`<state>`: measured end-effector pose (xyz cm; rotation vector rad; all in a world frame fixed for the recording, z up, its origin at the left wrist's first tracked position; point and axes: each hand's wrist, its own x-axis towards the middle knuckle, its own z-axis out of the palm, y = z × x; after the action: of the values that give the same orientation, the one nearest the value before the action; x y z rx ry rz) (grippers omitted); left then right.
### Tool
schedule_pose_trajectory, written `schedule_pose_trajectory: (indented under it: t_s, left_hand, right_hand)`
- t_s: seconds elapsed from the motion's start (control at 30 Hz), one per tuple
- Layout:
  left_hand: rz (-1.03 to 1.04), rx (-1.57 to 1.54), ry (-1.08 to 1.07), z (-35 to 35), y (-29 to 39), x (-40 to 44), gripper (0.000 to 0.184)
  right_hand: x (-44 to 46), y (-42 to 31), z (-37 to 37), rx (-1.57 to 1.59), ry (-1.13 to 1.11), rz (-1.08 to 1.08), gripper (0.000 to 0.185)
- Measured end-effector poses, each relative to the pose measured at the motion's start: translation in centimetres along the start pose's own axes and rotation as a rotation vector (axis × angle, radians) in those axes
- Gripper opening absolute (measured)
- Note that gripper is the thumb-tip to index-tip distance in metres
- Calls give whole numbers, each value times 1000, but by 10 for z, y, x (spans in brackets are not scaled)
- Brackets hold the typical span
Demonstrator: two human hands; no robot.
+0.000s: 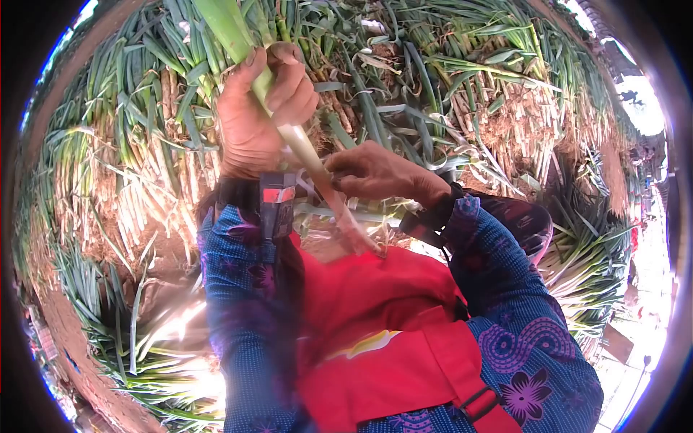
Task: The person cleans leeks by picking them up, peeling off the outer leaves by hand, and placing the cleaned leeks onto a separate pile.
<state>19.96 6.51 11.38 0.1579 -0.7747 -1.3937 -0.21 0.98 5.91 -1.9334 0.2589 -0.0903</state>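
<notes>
My left hand (266,108) is wrapped around a large green onion (315,164) at the upper middle. The stalk slants down to the right, with its broad green leaves above the fist and its pale, reddish-brown root end close to the red apron (375,303). Lower on the stalk, my right hand (379,172) has its fingers curled in, with thumb and fingertips pinched at the side of the onion. Whether those fingertips grip the stalk or a loose strip of its skin is too small to make out.
Heaps of green onions (123,173) lie on the left, with more piled at the upper right (512,108). Another bundle (588,278) sits by my right elbow, and further onions (170,386) lie at the lower left. Loose leaves are strewn between the heaps.
</notes>
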Motion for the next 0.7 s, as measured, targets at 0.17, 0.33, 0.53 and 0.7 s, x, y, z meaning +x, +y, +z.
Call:
schedule_pose_trajectory:
  t_s: [0.17, 0.33, 0.53, 0.7]
  left_hand:
    - [12, 45, 56, 6, 0, -3, 31]
    - [18, 48, 57, 3, 0, -4, 31]
    - [36, 12, -49, -2, 4, -2, 35]
    - [59, 38, -59, -8, 13, -3, 36]
  right_hand:
    - [1, -1, 10, -185, 124, -40, 24]
    - [2, -8, 20, -313, 286, -88, 18]
    - [1, 5, 31, -119, 386, 16, 17]
    - [-8, 21, 33, 654, 483, 298, 21]
